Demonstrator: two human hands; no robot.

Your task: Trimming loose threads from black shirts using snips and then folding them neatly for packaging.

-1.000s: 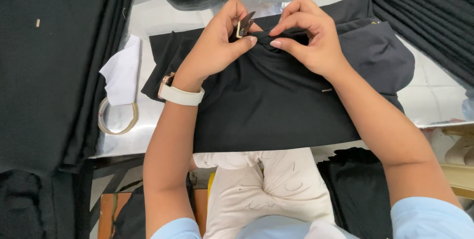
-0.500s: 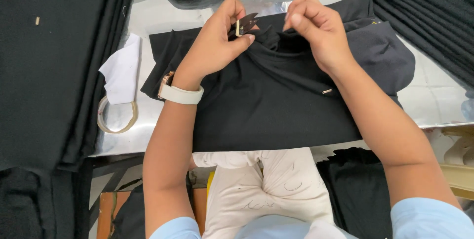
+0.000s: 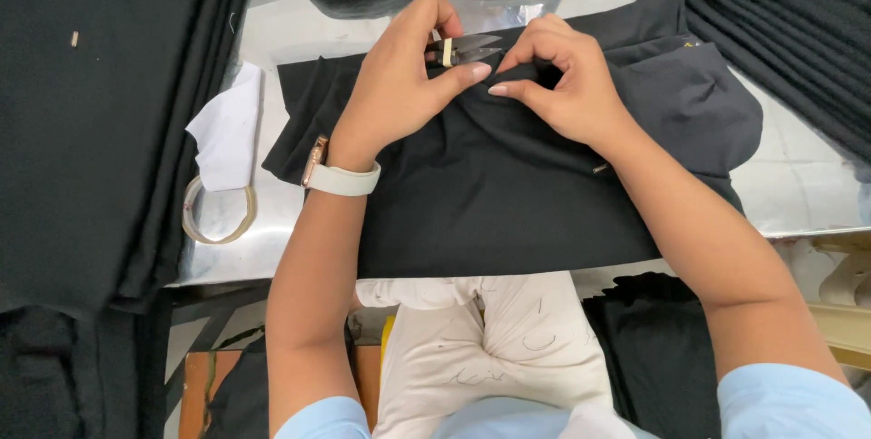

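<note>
Pinching a pair of small thread snips [image 3: 464,47], the left hand [image 3: 399,85] has its grip clenched around the tool above a folded black garment [image 3: 508,185] lying mid-counter, its near edge at the front edge of the shiny counter [image 3: 798,185]. Just beside it, the right hand [image 3: 567,85] grips a fold of the fabric. A white paper [image 3: 227,126] and a tape ring [image 3: 218,214] sit near the counter's left edge.

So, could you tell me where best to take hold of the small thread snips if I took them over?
Probably by the handle end, coming from the left: the left hand already wraps that part of the thread snips, and the pointed blades face right toward the right hand pinching the black garment.
</note>
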